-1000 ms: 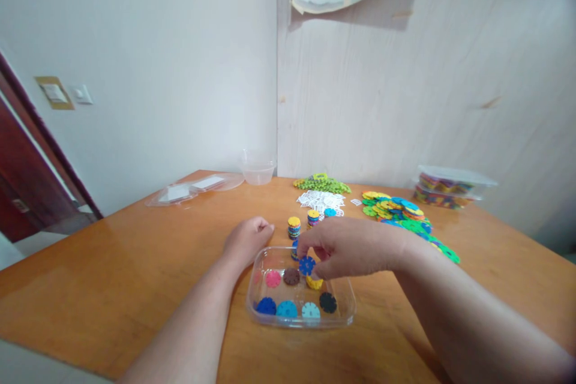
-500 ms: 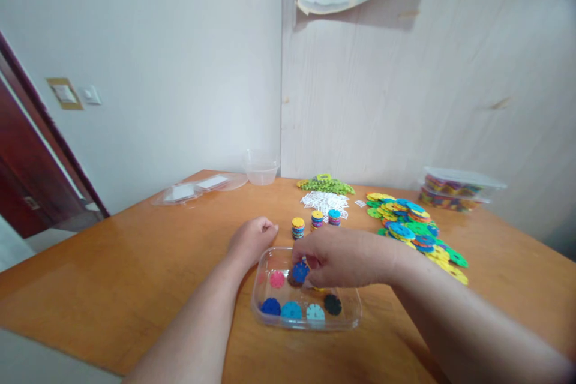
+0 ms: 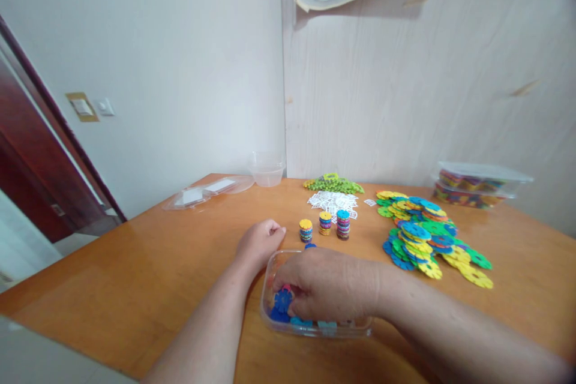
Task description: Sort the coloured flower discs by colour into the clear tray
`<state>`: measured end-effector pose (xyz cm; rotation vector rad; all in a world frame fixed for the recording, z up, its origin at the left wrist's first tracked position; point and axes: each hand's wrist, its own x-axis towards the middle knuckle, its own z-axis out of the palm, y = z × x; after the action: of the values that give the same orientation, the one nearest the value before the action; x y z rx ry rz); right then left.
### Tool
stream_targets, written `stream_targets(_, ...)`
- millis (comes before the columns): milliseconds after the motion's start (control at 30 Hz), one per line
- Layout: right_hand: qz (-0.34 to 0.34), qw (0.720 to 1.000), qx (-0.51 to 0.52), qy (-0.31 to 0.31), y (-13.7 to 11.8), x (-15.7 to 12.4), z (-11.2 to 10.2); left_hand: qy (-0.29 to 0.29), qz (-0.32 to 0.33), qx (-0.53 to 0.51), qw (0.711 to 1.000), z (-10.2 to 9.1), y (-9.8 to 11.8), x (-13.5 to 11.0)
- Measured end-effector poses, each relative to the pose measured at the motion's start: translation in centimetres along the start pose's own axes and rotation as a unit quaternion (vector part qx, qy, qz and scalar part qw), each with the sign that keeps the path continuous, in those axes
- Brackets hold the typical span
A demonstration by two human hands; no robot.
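My right hand [image 3: 319, 282] reaches into a clear plastic box [image 3: 265, 318] and pinches a blue snowflake disc [image 3: 283, 300] between thumb and fingers. The disc is over the box's near left corner, where another dark blue disc [image 3: 279, 315] lies. Light blue discs [image 3: 327, 326] show along the near wall; my hand covers most of the other contents. My left hand [image 3: 261, 244] rests on the table by the box's far left corner, its fingers curled. Just behind the box sits a small blue disc [image 3: 309, 246], partly hidden. Three stacks of small discs [image 3: 306, 231] stand beyond it.
Large colourful discs [image 3: 423, 231] lie heaped at right. Farther back are white pieces [image 3: 333, 201], green pieces [image 3: 333, 184] and a clear bowl [image 3: 267, 169]. Clear lids [image 3: 209, 190] lie at back left. Filled lidded boxes [image 3: 477, 186] stand at back right.
My right hand has moved left and nearer inside the box, carrying the blue disc toward the near left corner. My left hand keeps its place by the box. The view has shifted slightly.
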<state>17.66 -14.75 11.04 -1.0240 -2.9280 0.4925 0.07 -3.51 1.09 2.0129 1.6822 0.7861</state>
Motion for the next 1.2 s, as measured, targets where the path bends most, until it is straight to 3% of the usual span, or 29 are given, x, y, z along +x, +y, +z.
stream_targets(733, -0.06, 0.998, 0.01, 0.007, 0.2, 0.2, -0.1, 0.005, 0.005, 0.004, 1.0, -0.2, 0.5, -0.3)
stream_targets(1000, -0.003, 0.997, 0.057, 0.05, 0.0, -0.1, -0.8, 0.005, 0.005, 0.007, 1.0, -0.3, 0.9, -0.5)
stream_targets(1200, 0.074, 0.979, 0.134, 0.137, 0.9, -1.1, -2.2, 0.009, -0.001, 0.005, 1.0, -0.8, 1.6, -1.1)
